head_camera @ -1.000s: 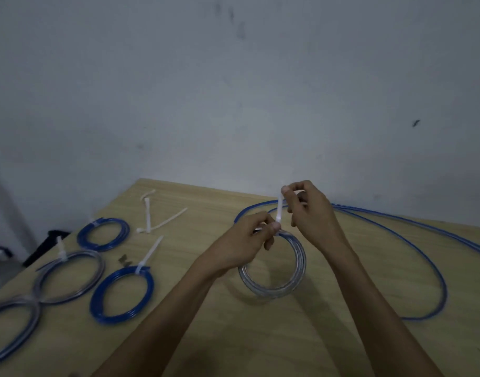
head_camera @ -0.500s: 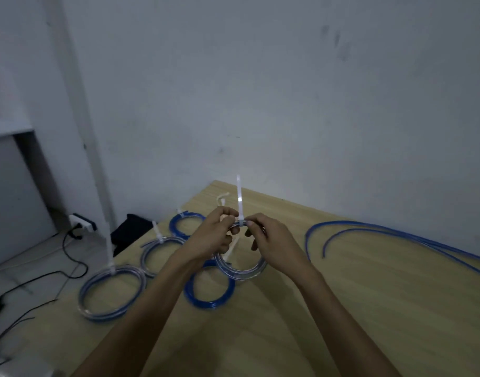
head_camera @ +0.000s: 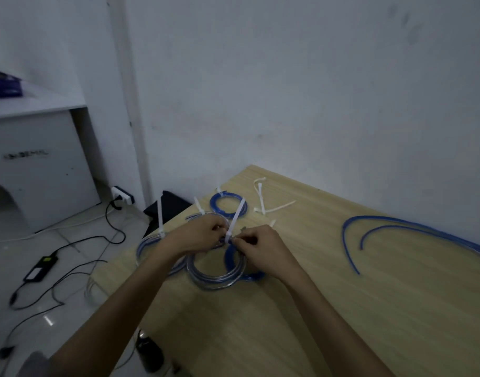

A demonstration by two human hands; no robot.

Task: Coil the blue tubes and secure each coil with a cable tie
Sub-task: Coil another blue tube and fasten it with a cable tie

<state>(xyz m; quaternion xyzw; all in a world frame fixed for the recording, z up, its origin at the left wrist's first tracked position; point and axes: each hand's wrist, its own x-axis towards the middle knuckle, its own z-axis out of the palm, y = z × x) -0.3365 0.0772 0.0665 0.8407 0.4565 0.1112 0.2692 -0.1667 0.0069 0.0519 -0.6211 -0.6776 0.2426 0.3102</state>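
Head view
Left hand (head_camera: 199, 235): over the near-left part of the table (head_camera: 342, 308), fingers curled in a grip on the top of the clear coil, just beside the right hand.
Right hand (head_camera: 260, 247): fingertips pinched together in a grip on the base of the cable tie, where it meets the coil.
Clear coil (head_camera: 215, 273): a ring of pale, see-through tube between the two wrists; whether its lower arc rests on the table cannot be told.
Cable tie (head_camera: 235, 219): white, wrapped at the top of the clear coil, its free tail slanting up and to the right from between the hands.
Blue coil under the hands (head_camera: 233, 263): lies on the table, partly covered by the clear coil and the right wrist.
Far blue coil (head_camera: 228, 204): small ring near the table's far edge, with a white tie on it.
Left-edge coils (head_camera: 146, 246): pale rings at the table's left edge, with upright white tie tails (head_camera: 160, 216); mostly hidden by the left forearm.
Loose ties (head_camera: 266, 204): a few white strips on the table beyond the hands.
Uncoiled blue tubes (head_camera: 396, 227): two long curves on the right side of the table, well apart from the hands.
Floor (head_camera: 56, 268): pale tiles at the left with black cables and a power adapter (head_camera: 41, 268).
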